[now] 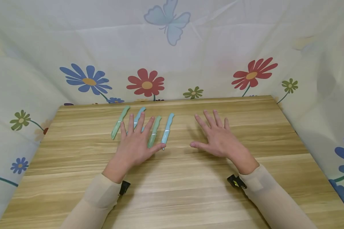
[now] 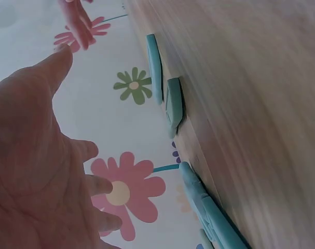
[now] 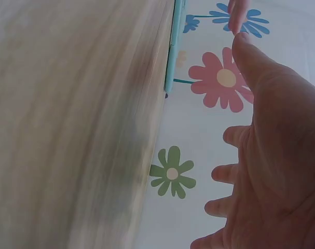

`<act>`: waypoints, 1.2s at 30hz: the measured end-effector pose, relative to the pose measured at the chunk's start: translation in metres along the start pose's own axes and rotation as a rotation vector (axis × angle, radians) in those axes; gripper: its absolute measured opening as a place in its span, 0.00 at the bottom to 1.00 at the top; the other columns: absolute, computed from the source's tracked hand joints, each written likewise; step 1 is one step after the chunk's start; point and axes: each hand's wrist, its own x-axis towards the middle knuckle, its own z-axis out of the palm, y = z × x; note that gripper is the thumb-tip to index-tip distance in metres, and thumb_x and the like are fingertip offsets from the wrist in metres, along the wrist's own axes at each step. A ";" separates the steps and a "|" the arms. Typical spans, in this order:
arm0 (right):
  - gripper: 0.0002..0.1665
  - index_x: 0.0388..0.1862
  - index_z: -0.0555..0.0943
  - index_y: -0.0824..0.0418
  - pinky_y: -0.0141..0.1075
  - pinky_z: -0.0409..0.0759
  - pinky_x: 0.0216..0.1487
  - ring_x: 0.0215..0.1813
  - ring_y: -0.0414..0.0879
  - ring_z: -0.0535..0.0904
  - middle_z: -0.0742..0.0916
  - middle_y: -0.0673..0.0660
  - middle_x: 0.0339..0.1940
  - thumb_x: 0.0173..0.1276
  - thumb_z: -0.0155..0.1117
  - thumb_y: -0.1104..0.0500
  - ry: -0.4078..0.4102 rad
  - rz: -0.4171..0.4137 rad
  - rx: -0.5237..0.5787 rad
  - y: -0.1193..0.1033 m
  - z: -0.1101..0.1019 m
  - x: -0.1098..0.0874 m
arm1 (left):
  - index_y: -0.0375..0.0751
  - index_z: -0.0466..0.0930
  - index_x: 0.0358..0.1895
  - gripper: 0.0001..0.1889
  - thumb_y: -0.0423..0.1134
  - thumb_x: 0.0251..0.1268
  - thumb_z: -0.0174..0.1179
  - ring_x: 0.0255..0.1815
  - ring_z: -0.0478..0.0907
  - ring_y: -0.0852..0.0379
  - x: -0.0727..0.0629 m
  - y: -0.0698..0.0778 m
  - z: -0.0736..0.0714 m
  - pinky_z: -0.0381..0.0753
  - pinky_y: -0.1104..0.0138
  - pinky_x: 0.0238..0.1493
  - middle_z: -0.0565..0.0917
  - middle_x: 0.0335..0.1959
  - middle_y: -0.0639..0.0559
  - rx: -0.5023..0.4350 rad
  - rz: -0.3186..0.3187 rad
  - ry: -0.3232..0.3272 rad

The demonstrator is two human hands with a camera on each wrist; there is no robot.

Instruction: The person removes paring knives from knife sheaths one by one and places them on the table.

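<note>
My left hand hovers over several paring knives, palm down and fingers spread, and holds nothing. At the far left lies a green knife, with a blue knife beside it, partly hidden by my fingers. Under the thumb side are another green knife and, rightmost, a blue knife; my thumb tip overlaps its lower end in the head view. A small blue bit shows between my fingers, mostly covered. My right hand is spread above bare wood to the right of the knives, holding nothing.
The wooden table reaches back to a white curtain printed with flowers and a butterfly. Curtain also hangs along both sides. A small black device sits at the right wrist, another at the left.
</note>
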 end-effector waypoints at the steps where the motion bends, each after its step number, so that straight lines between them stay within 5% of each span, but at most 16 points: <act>1: 0.63 0.90 0.34 0.39 0.75 0.37 0.77 0.87 0.63 0.27 0.40 0.58 0.90 0.70 0.52 0.18 -0.002 0.001 0.002 0.000 0.000 0.000 | 0.53 0.47 0.89 0.57 0.81 0.65 0.52 0.85 0.21 0.32 0.000 0.000 0.000 0.24 0.29 0.76 0.39 0.89 0.41 -0.002 0.000 0.000; 25: 0.62 0.91 0.44 0.45 0.75 0.43 0.77 0.87 0.67 0.36 0.47 0.59 0.90 0.70 0.54 0.19 0.000 -0.005 -0.017 -0.006 -0.008 0.003 | 0.50 0.47 0.88 0.57 0.81 0.66 0.50 0.86 0.30 0.28 0.021 0.003 -0.013 0.32 0.26 0.76 0.41 0.88 0.39 0.029 0.028 -0.020; 36: 0.61 0.90 0.51 0.50 0.71 0.59 0.76 0.86 0.70 0.48 0.55 0.64 0.88 0.71 0.54 0.19 0.044 -0.007 -0.034 -0.009 -0.010 0.007 | 0.49 0.52 0.87 0.54 0.79 0.67 0.53 0.85 0.43 0.30 0.037 0.008 -0.015 0.44 0.30 0.78 0.48 0.87 0.39 -0.010 0.055 0.021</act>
